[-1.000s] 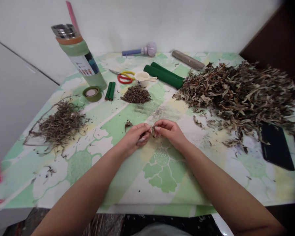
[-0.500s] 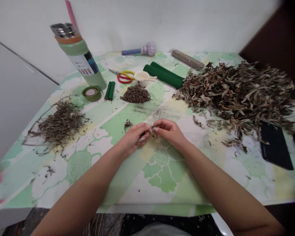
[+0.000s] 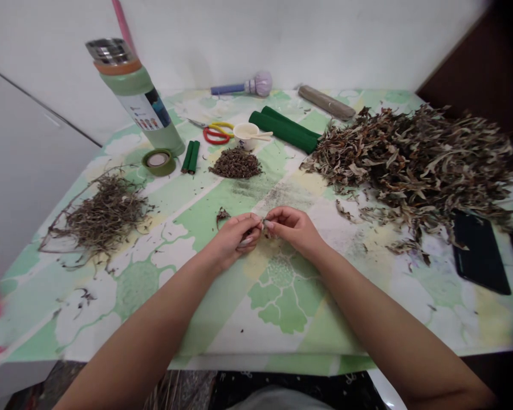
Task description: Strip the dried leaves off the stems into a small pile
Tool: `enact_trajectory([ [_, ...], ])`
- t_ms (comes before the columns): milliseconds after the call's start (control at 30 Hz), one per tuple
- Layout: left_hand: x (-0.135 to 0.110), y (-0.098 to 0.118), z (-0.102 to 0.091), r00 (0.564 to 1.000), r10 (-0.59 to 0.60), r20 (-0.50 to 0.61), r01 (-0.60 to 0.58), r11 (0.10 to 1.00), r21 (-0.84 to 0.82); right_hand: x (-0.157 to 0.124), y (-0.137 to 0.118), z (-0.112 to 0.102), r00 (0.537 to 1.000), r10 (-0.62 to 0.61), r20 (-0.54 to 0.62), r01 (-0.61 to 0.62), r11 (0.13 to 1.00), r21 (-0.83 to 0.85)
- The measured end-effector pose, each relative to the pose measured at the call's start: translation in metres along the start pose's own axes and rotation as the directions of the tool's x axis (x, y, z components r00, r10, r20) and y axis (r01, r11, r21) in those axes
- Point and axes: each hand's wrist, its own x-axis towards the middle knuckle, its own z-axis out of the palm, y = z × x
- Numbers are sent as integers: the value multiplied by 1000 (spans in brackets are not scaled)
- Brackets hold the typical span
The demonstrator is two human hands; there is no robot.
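Observation:
My left hand (image 3: 239, 236) and my right hand (image 3: 291, 228) meet above the middle of the cloth. Both are closed, thumbs against fingers, pinching a small bit of dried leaf (image 3: 264, 223) between their tips. Most of that piece is hidden by the fingers. A curled dried leaf (image 3: 222, 215) lies just beyond my left hand. Farther back is a small mound of crumbled leaf (image 3: 236, 163). To the right spreads a big heap of dried leaves (image 3: 410, 162), and a tangle of thin dry stems (image 3: 106, 213) lies to the left.
A tall green bottle (image 3: 143, 105) stands at back left beside its cap (image 3: 158, 162) and two short green rolls (image 3: 191, 157). Scissors (image 3: 217, 132), a white cup (image 3: 245, 136) and long green rolls (image 3: 284, 131) lie behind the mound. A black phone (image 3: 481, 253) rests at right.
Hardly anything differs. My fingertips have shifted very slightly around the bit of leaf, and both hands keep their place.

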Motion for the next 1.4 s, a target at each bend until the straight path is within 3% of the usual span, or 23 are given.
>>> enact_trajectory([
  [1400, 1, 1, -2, 1000, -6, -15, 6, 1000, -11, 1, 0, -1, 1000, -23, -13, 23, 1000, 20],
])
